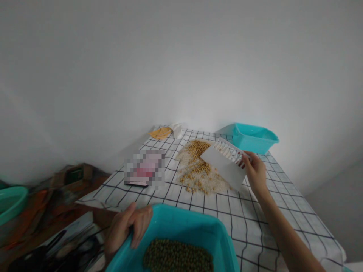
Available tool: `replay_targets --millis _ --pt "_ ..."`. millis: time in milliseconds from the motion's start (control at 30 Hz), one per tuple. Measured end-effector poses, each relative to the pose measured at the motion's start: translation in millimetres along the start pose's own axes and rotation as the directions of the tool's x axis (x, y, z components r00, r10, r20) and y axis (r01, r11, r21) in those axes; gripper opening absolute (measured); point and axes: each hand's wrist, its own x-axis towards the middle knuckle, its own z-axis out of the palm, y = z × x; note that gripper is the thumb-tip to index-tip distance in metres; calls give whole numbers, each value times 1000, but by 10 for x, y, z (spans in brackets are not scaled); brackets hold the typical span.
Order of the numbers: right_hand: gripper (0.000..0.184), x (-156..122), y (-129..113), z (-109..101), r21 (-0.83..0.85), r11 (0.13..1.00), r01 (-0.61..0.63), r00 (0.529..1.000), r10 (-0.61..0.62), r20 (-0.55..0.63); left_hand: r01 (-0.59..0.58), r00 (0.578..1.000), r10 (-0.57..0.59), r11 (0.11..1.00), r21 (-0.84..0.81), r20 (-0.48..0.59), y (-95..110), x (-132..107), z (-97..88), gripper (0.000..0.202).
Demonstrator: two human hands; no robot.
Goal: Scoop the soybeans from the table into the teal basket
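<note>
My left hand (129, 224) is closed over the left rim of a turquoise plastic basin (188, 215) at the near table edge. Dark greenish beans (178, 255) cover the bottom of that basin. Further out, my right hand (255, 172) grips a flat white plastic board (224, 160) by its slotted edge. The board is tilted, and its lower part is over or against the right side of a spread pile. Yellow beans (197, 149) and pale, rice-like grains (215, 183) make up the pile. Whether the board touches the grains I cannot tell.
A second turquoise basin (252, 138) stands at the back right by the wall. A phone (146, 168), blurred out, lies left of the pile on the checked tablecloth (170, 192). Yellow (160, 133) and white cloths (177, 130) lie at the back. Boxes (73, 179) and a green tub (13, 200) are lower left.
</note>
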Motion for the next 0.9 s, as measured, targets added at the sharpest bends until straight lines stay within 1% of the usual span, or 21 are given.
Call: replay_targets --millis 167,367,500,667,800,900 --pt "40 -10 -24 1 28 999 26 999 -27 35 -23 1000 23 1000 15 12 18 6 21 70" --pt "35 -15 -73 -22 77 996 50 990 -59 126 -28 998 28 999 15 50 45 6 34 71" --pt "36 -11 -42 -20 87 994 62 987 -74 144 -29 999 29 1000 8 35 35 6 39 71" --pt "39 -15 -20 -17 110 992 61 983 -79 166 -22 1000 22 999 42 5 30 3 53 73" --pt "38 -35 -44 -23 124 990 63 972 -89 218 -56 998 56 998 20 21 51 -2 87 71" --pt "36 -50 -69 -28 142 988 60 967 -93 237 -54 998 54 998 18 19 68 -3 110 72"
